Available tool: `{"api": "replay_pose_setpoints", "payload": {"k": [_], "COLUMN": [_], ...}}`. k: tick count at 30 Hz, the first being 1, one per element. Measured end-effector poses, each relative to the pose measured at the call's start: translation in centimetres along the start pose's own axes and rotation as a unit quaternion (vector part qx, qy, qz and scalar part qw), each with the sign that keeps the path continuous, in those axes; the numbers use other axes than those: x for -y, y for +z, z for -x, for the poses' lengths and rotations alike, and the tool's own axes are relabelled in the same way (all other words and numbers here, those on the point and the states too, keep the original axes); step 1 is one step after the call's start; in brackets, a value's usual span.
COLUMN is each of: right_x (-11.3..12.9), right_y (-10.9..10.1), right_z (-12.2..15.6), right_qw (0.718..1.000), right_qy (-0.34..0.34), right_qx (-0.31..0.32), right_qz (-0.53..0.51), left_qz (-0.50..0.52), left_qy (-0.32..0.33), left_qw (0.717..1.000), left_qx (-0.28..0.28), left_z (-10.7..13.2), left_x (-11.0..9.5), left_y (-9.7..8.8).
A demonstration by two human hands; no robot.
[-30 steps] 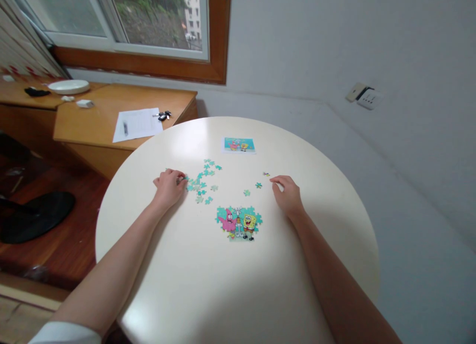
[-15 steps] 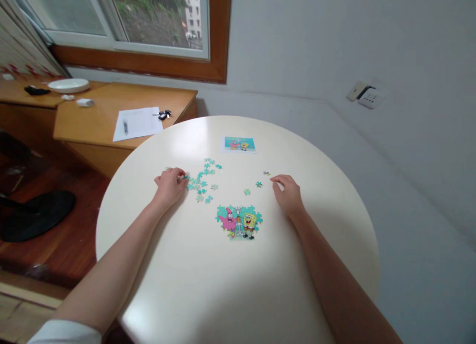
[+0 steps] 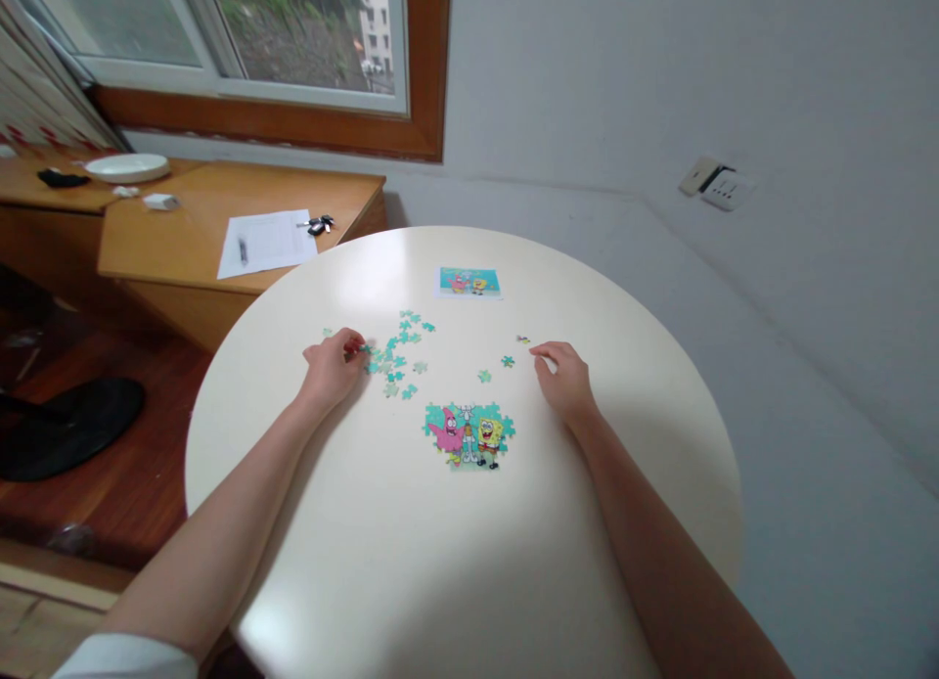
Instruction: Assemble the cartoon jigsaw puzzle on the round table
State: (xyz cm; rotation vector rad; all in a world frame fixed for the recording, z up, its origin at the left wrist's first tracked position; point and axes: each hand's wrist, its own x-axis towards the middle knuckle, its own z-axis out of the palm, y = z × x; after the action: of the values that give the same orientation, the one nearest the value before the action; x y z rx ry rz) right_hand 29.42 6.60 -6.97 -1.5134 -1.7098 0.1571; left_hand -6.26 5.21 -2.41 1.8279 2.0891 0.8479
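A partly joined jigsaw puzzle (image 3: 469, 437) lies near the middle of the round table, showing a pink starfish, a pale tall figure and a yellow sponge. Loose teal puzzle pieces (image 3: 396, 351) are scattered to its upper left. At their left edge my left hand (image 3: 335, 364) has its fingers curled, with a teal piece (image 3: 366, 348) at the fingertips. My right hand (image 3: 563, 378) rests on the table right of the puzzle, thumb and forefinger apart, nothing between them. Near it lie a small dark-and-yellow piece (image 3: 523, 339), a teal piece (image 3: 508, 362) and a pale green one (image 3: 484, 376).
A reference picture card (image 3: 469, 283) lies toward the far side of the white table (image 3: 411, 571). Behind at left, a wooden desk (image 3: 168, 244) bears a sheet of paper (image 3: 275, 239), keys (image 3: 320, 225) and a white plate (image 3: 128, 167). A wall socket (image 3: 726, 188) is at right.
The view has shifted slightly, moving everything a little left in the picture. Both hands keep nearly the same places, and the pieces lie as before.
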Motion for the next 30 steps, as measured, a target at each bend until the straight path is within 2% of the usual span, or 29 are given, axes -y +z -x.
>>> {"api": "replay_pose_setpoints", "payload": {"k": [8,26,30], "right_x": [0.07,0.02,0.75], "right_y": [-0.01,0.02,-0.17], "right_z": [0.03,-0.06,0.02], "right_qw": [1.000,1.000,1.000], "right_qy": [0.002,-0.001,0.004], "right_qx": [0.002,-0.001,-0.012], "right_qz": [-0.004,-0.011,-0.002], "left_qz": [0.091,0.125,0.122], "left_qy": [0.009,0.011,0.015], "left_qw": [0.995,0.991,0.990], "left_qx": [-0.041,-0.042,-0.070], "left_z": [-0.21,-0.21,0.03], "left_x": [0.26,0.25,0.03], "left_y": [0.29,0.10,-0.06]}}
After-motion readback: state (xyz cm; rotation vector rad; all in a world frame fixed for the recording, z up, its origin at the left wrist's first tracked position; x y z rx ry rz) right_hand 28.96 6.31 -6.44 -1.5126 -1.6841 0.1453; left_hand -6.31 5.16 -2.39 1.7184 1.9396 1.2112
